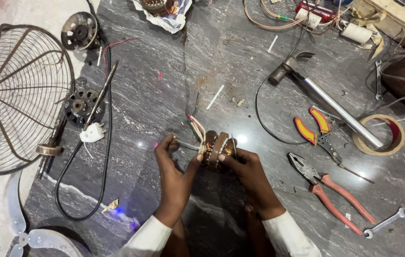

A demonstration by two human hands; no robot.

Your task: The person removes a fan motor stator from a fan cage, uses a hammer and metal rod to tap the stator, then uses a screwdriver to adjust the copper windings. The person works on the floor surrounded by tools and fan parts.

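Observation:
Both my hands hold a small fan motor stator (217, 150), a brown ring with copper windings, upright over the dark stone floor. My right hand (246, 172) grips its right side. My left hand (174, 164) pinches a thin metal tool or wire end at the stator's left face, thumb against the windings. Red and white lead wires (195, 127) rise from the stator's top left.
A metal-handled hammer (323, 100) and tape roll (380, 135) lie to the right, with red-and-yellow cutters (312, 129), red pliers (328, 185) and a small spanner (387, 222). On the left lie a fan guard (14, 95), black cable with white plug (91, 133), rotor parts and a fan blade (31, 233).

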